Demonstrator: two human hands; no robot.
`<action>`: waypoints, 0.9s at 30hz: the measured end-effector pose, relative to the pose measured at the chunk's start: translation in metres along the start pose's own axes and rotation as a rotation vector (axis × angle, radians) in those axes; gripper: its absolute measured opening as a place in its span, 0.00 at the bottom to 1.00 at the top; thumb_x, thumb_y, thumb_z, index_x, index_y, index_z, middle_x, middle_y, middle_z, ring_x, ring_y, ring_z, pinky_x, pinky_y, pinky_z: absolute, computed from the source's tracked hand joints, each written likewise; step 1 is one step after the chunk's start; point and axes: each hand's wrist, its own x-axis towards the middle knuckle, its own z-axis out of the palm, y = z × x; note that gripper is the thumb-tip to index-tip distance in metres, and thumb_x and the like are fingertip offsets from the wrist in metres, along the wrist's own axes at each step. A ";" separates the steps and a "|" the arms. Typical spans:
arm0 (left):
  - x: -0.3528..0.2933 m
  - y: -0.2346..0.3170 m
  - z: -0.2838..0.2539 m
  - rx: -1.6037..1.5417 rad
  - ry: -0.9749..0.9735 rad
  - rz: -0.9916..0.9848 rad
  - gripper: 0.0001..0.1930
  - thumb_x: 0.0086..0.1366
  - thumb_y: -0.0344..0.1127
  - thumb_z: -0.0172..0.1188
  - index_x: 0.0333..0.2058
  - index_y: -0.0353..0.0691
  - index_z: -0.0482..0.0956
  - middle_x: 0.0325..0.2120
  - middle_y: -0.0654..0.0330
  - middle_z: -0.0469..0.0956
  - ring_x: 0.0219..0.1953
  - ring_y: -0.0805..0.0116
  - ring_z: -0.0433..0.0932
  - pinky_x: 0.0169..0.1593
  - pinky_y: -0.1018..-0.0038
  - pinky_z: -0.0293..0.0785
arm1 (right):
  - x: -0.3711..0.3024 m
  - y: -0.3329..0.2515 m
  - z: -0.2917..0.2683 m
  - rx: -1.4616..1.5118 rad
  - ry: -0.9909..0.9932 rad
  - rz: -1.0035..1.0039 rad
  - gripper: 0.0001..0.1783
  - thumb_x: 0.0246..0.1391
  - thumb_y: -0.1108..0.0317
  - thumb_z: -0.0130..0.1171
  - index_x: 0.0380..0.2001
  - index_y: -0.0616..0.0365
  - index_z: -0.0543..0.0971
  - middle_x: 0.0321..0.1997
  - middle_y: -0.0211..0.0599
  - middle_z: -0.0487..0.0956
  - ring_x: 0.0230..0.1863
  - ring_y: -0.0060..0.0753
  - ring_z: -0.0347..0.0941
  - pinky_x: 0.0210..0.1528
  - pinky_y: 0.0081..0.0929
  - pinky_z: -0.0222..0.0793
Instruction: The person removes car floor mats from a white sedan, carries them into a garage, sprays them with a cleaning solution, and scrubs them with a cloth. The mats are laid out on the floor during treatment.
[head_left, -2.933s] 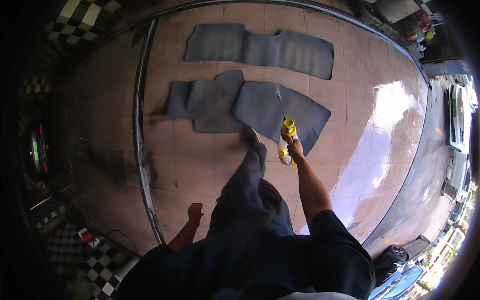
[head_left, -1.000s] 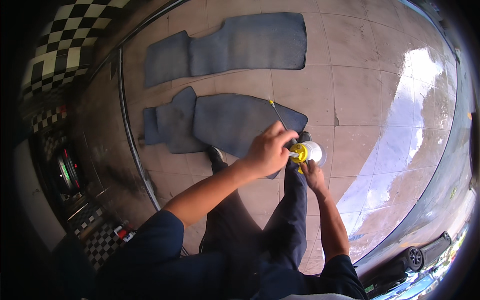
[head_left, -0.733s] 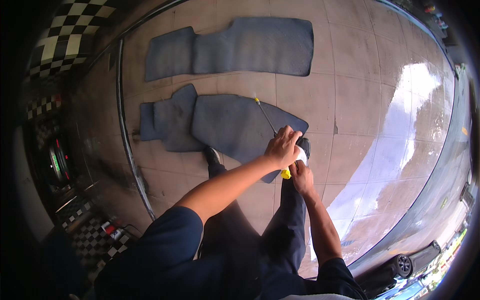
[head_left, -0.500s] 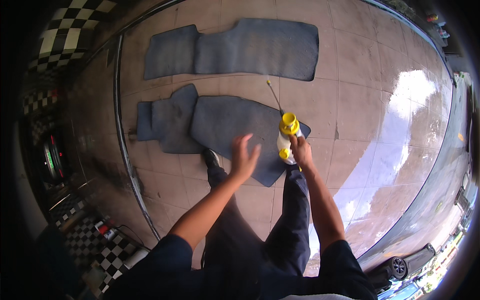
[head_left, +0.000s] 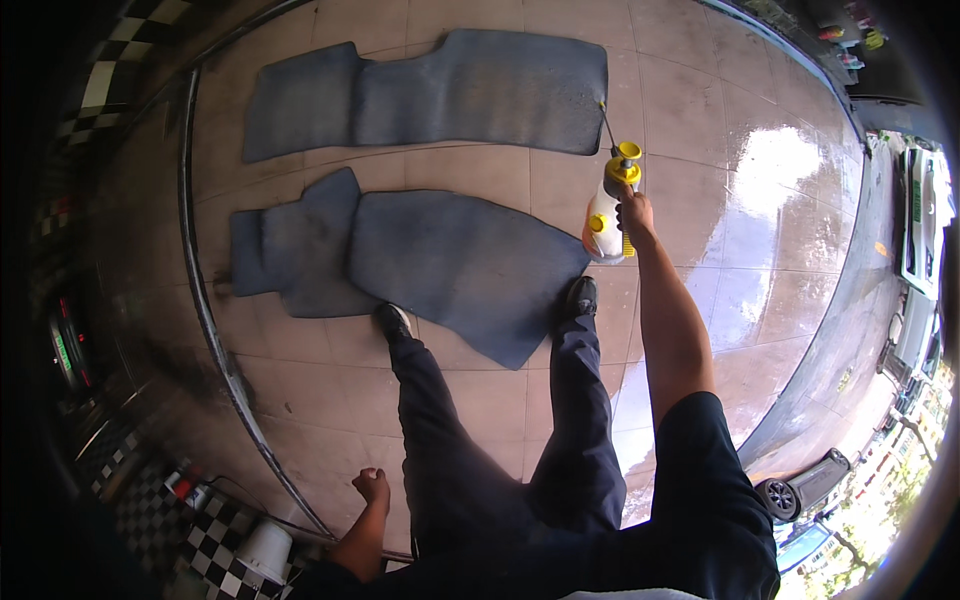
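Note:
My right hand (head_left: pixel 636 214) is wrapped round the handle of a pump sprayer (head_left: pixel 605 228) with a white bottle and yellow top. Its thin wand (head_left: pixel 609 130) reaches to the right end of a long dark grey floor mat (head_left: pixel 480 90) lying flat at the far side. Nearer to me, a wide grey mat (head_left: pixel 450 260) overlaps a smaller notched mat (head_left: pixel 315 250) on its left. My left hand (head_left: pixel 372 487) hangs low beside my left leg, fingers curled, with nothing seen in it.
The tiled floor (head_left: pixel 680 190) is wet and shiny on the right. A dark strip (head_left: pixel 205 300) runs along its left side. A white bucket (head_left: pixel 265 552) stands on checkered tiles at lower left. Parked cars (head_left: pixel 805 488) are at the right. My shoes (head_left: pixel 393 321) are by the near mats.
My right hand has carried the sprayer forward and right, its wand now at the long mat's right end. My left hand has dropped from over the mat to beside my leg, its fingers curling.

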 end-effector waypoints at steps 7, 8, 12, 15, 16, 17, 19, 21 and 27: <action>-0.011 0.006 0.000 -0.148 -0.123 0.032 0.12 0.48 0.33 0.56 0.32 0.34 0.72 0.36 0.48 0.64 0.38 0.55 0.65 0.42 0.67 0.64 | -0.031 0.072 -0.029 -0.198 0.039 0.065 0.24 0.50 0.48 0.45 0.21 0.62 0.68 0.14 0.30 0.66 0.12 0.23 0.62 0.14 0.24 0.59; -0.009 0.009 0.002 -0.160 -0.136 0.053 0.12 0.49 0.33 0.56 0.32 0.35 0.72 0.36 0.48 0.64 0.38 0.55 0.65 0.42 0.67 0.65 | -0.037 0.087 -0.031 -0.216 0.031 0.080 0.25 0.50 0.47 0.45 0.21 0.62 0.68 0.14 0.30 0.66 0.13 0.23 0.62 0.14 0.24 0.59; -0.019 0.040 -0.008 -0.258 -0.140 0.104 0.10 0.50 0.33 0.55 0.31 0.35 0.72 0.36 0.48 0.64 0.38 0.56 0.65 0.41 0.67 0.65 | -0.085 0.103 -0.028 -0.300 -0.009 0.128 0.26 0.49 0.48 0.45 0.25 0.66 0.71 0.17 0.36 0.72 0.16 0.28 0.68 0.16 0.25 0.65; -0.022 0.042 -0.008 -0.269 -0.131 0.095 0.08 0.51 0.32 0.55 0.30 0.35 0.72 0.35 0.48 0.65 0.38 0.57 0.65 0.40 0.69 0.66 | -0.110 0.107 -0.019 -0.286 -0.148 0.099 0.25 0.48 0.48 0.46 0.25 0.65 0.71 0.17 0.34 0.71 0.15 0.25 0.66 0.15 0.23 0.63; -0.019 0.033 -0.003 -0.252 -0.120 0.117 0.08 0.51 0.32 0.55 0.30 0.35 0.73 0.34 0.49 0.65 0.38 0.57 0.66 0.40 0.69 0.66 | -0.115 0.106 -0.015 -0.274 -0.196 0.089 0.25 0.48 0.48 0.47 0.25 0.64 0.71 0.17 0.34 0.70 0.15 0.25 0.66 0.15 0.22 0.63; -0.015 0.023 0.004 -0.235 -0.108 0.137 0.08 0.51 0.32 0.54 0.30 0.35 0.73 0.34 0.49 0.66 0.38 0.57 0.66 0.40 0.69 0.66 | -0.116 0.107 -0.012 -0.238 -0.218 0.080 0.24 0.49 0.48 0.47 0.24 0.63 0.70 0.16 0.32 0.69 0.14 0.23 0.64 0.15 0.21 0.61; -0.015 0.017 0.007 -0.234 -0.104 0.122 0.08 0.51 0.32 0.54 0.30 0.34 0.73 0.33 0.49 0.66 0.38 0.58 0.66 0.40 0.69 0.66 | -0.122 0.095 0.004 -0.067 -0.232 0.088 0.21 0.49 0.49 0.48 0.23 0.59 0.68 0.15 0.28 0.66 0.14 0.20 0.61 0.14 0.19 0.58; -0.017 0.016 0.006 -0.264 -0.118 0.056 0.09 0.51 0.32 0.54 0.30 0.34 0.73 0.33 0.49 0.67 0.39 0.57 0.66 0.41 0.68 0.66 | -0.127 0.079 0.028 0.068 -0.262 0.072 0.20 0.50 0.50 0.48 0.22 0.57 0.66 0.15 0.26 0.65 0.14 0.18 0.60 0.14 0.18 0.57; -0.009 -0.008 0.015 -0.484 -0.178 -0.085 0.10 0.50 0.32 0.55 0.30 0.31 0.74 0.33 0.47 0.67 0.33 0.55 0.69 0.38 0.67 0.68 | -0.111 0.025 0.129 -0.312 -0.284 -0.083 0.22 0.49 0.47 0.46 0.23 0.59 0.67 0.16 0.28 0.66 0.15 0.20 0.62 0.16 0.20 0.60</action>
